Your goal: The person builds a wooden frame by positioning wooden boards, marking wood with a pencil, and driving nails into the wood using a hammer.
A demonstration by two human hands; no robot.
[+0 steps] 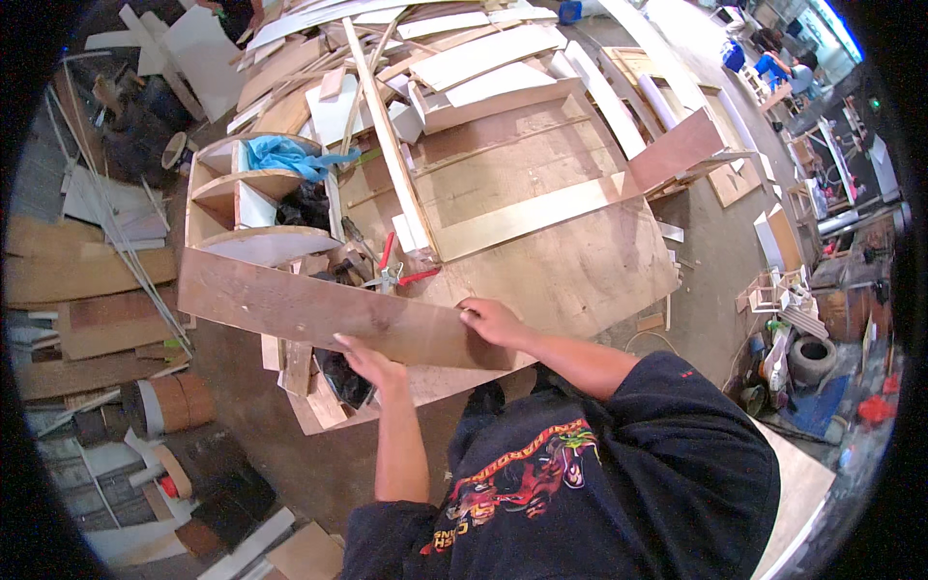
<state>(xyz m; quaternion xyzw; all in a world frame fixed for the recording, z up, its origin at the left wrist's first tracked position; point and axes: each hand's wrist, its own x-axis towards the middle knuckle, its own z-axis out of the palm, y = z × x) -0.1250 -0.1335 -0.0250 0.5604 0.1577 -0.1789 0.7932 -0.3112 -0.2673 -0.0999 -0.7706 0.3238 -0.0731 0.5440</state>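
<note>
A long brown plywood board [309,307] lies slantwise in front of me, between my two hands and above the near edge of a plywood worktop [580,271]. My left hand [375,365] grips its near long edge around the middle. Near the right end, my right hand [495,321] is closed over the far edge, its fingertips partly hidden. Just beyond the board sits a red-handled clamp [389,275]. A pale wooden strip [532,217] lies across the worktop farther off.
At the left stands a wooden frame with curved dividers [261,181], a blue plastic bag [290,157] on it. Offcuts [483,68] are heaped at the back. A tyre [812,360] lies at the right; a person [793,72] sits far right. Boards cover the left floor.
</note>
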